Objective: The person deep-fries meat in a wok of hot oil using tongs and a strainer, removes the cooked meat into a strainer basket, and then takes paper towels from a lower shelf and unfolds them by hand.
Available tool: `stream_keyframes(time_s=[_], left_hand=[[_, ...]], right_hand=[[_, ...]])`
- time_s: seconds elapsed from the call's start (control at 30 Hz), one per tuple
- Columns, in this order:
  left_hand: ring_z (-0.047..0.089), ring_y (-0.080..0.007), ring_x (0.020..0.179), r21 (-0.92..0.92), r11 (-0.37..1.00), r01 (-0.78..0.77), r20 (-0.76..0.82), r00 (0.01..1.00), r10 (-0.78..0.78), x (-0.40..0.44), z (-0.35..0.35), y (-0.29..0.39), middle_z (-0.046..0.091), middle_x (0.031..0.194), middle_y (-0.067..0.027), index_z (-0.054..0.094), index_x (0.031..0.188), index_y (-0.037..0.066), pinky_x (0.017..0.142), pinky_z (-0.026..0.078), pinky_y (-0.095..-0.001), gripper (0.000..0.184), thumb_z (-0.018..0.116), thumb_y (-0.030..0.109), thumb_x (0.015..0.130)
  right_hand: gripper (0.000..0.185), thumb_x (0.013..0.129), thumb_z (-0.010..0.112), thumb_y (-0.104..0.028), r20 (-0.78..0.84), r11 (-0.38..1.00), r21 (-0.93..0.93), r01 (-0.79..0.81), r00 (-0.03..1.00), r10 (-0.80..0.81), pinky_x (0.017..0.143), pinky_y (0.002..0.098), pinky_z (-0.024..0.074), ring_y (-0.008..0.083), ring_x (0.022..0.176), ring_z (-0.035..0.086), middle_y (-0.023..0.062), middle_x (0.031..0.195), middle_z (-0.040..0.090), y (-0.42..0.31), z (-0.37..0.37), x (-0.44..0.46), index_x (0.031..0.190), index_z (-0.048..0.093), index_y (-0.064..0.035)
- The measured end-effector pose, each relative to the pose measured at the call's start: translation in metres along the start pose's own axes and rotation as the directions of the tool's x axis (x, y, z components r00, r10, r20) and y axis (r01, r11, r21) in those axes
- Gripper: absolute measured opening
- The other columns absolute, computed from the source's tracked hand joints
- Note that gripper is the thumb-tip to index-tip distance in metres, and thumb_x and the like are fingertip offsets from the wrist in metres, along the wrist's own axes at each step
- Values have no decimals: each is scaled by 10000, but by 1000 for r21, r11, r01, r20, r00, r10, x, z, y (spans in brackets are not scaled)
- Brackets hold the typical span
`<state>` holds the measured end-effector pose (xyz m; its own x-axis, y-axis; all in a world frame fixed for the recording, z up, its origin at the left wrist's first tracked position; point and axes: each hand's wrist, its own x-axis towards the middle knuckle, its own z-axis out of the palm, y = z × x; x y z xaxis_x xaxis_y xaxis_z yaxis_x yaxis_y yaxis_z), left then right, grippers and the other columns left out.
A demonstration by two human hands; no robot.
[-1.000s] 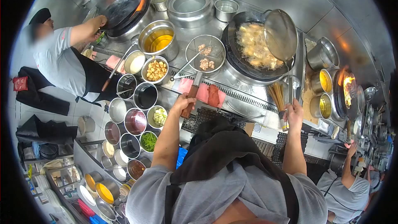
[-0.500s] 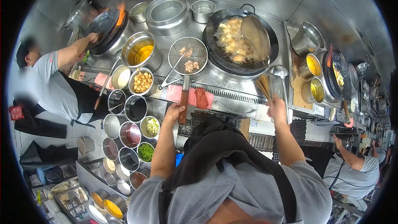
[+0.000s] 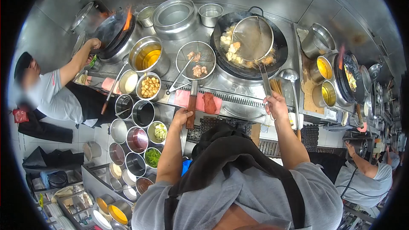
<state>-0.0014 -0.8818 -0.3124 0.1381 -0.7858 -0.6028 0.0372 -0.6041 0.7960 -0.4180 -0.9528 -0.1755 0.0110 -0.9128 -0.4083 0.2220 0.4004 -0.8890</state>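
Your right hand [image 3: 277, 106] grasps the metal handle of the skimmer [image 3: 254, 38], likely stiff and cooler at that end. Its mesh is over the wok [image 3: 280, 47], beside fried pieces [image 3: 233, 47] that look light, oily and fragile. Your left hand [image 3: 182, 115] grips the wooden-handled strainer [image 3: 205, 52], with soft meat [image 3: 199, 71] inside, over the steel worktop [image 3: 201, 33]. A co-worker [image 3: 55, 93] stands near flames [image 3: 128, 19].

Strainer [image 3: 253, 38] hides much of wok [image 3: 279, 53] and part of food [image 3: 233, 51] in it. Right hand [image 3: 277, 105] covers end of metal handle [image 3: 265, 81]; left hand [image 3: 182, 117] covers part of wooden handle [image 3: 191, 106]. Left co-worker's head [image 3: 28, 76] blurred. Dark rim cuts off lower-left shelving [image 3: 53, 208]. Far-right cookware [image 3: 386, 98] too small to tell apart.
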Motion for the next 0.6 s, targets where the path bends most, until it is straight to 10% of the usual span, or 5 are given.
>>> stream_keyframes(time_s=[0.6], left_hand=[[631, -230, 801, 28, 1000, 1, -6, 1000, -1, 9, 0, -5, 644, 965, -135, 550, 1138, -79, 684, 510, -342, 356, 654, 79, 837]], right_hand=[[263, 870, 470, -35, -7, 841, -524, 137, 986, -165, 335, 277, 399, 131, 395, 525, 75, 701, 623, -48, 3, -5, 1092, 598, 24]])
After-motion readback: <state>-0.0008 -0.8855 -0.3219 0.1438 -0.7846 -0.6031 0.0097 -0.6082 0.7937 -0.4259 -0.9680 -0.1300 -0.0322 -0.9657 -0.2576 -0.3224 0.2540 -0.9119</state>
